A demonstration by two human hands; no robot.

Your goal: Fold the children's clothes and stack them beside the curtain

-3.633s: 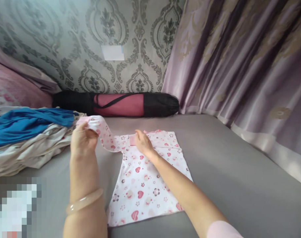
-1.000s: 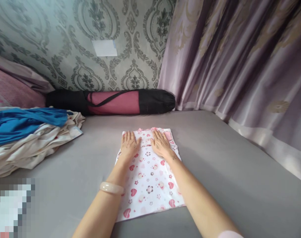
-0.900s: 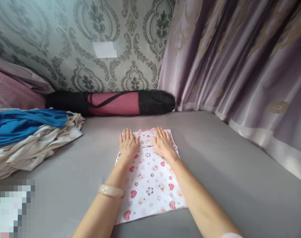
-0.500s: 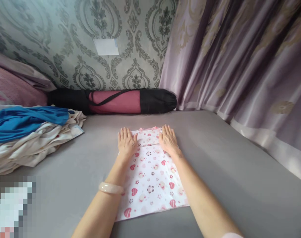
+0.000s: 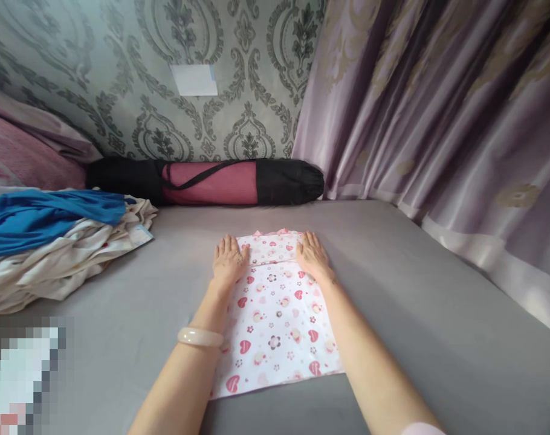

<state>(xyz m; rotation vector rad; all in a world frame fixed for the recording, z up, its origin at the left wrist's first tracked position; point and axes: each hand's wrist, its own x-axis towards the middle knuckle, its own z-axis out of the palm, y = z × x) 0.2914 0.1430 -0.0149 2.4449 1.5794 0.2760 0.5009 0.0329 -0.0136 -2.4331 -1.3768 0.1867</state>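
Note:
A white garment (image 5: 275,314) printed with red hearts and flowers lies folded flat on the grey bed sheet (image 5: 175,272). Its far part is turned over into a band, with small pink frills along the far edge. My left hand (image 5: 229,258) rests palm down on the band's left edge, fingers stretched forward. On the opposite edge, my right hand (image 5: 313,254) lies flat with its thumb toward the middle. Neither hand grips the cloth. A pale bangle (image 5: 200,337) circles my left wrist area. The garment's side edges are partly hidden under my forearms.
Along the wall lies a black and dark red carrying bag (image 5: 211,181) with a strap. At left is a heap of cream cloth (image 5: 71,266) with a blue cloth (image 5: 43,220) on top. A lilac curtain (image 5: 393,121) hangs at right. A blurred-out patch covers the lower left.
Both hands have slid slightly outward along the folded band, the right one to the right and the left one a little to the left. The garment lies as before.

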